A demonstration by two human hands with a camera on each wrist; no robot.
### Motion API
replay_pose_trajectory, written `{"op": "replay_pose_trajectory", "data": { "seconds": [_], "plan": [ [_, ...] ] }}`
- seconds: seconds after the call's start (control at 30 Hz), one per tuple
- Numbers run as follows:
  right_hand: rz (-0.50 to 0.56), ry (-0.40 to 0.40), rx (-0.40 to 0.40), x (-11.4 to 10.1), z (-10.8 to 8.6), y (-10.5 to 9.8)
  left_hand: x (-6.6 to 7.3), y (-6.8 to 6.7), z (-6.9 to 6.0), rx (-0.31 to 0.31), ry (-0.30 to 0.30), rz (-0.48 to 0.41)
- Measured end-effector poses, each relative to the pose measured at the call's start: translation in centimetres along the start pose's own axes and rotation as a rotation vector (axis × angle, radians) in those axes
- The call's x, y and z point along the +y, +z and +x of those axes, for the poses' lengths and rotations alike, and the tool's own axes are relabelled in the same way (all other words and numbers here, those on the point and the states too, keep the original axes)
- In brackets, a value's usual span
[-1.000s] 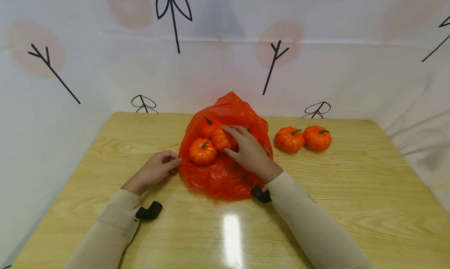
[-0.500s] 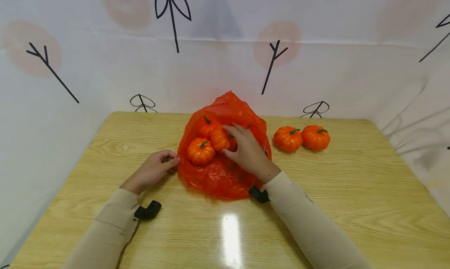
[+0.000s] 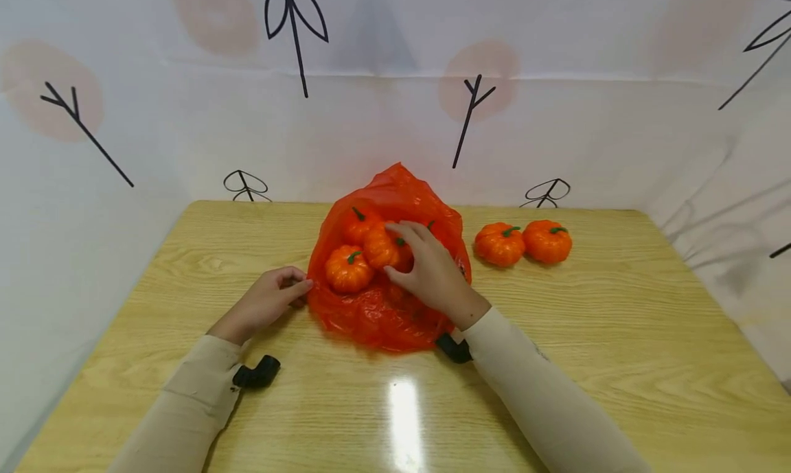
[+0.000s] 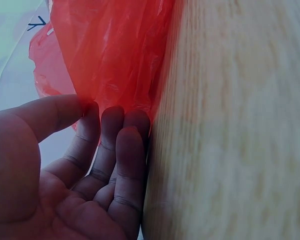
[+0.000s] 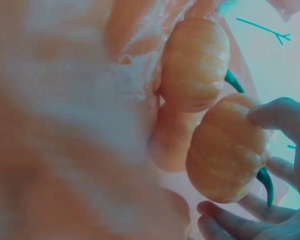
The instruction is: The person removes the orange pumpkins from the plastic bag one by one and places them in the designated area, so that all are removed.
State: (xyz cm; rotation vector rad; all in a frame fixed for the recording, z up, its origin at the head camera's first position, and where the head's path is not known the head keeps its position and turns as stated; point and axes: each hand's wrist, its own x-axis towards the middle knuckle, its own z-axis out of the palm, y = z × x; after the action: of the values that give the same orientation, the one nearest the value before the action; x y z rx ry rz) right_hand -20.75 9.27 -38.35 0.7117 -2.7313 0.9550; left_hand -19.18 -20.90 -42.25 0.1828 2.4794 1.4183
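Note:
An orange-red plastic bag lies open on the table with several small orange pumpkins in it. My left hand pinches the left edge of the bag between thumb and fingertips, seen closely in the left wrist view. Inside the bag, my right hand spreads its thumb and fingers around a pumpkin tipped on its side, its green stem toward the palm. The thumb overlaps that pumpkin; firm contact is unclear. Beside it sits another pumpkin, with one more pumpkin behind. The right hand partly covers others.
Two pumpkins stand side by side right of the bag, a nearer pumpkin and a farther-right pumpkin. Beneath everything is a wooden table. A white patterned cloth hangs behind its far edge.
My right thumb and fingers have parted slightly around the tipped pumpkin, and its stem now shows between them. The left hand keeps its hold on the bag. The head view has shifted slightly.

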Motion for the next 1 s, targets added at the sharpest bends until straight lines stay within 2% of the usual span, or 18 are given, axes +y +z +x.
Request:
{"op": "replay_pose_trajectory", "data": {
  "seconds": [0.6,1.0],
  "plan": [
    [-0.001,-0.089,0.069,-0.1,-3.4,-2.0,0.0,0.0,-0.3,0.004,-0.025,-0.003],
    [-0.02,-0.111,0.13,0.5,-5.7,-4.2,0.3,0.0,-0.2,0.001,-0.003,0.012]
  ]
}}
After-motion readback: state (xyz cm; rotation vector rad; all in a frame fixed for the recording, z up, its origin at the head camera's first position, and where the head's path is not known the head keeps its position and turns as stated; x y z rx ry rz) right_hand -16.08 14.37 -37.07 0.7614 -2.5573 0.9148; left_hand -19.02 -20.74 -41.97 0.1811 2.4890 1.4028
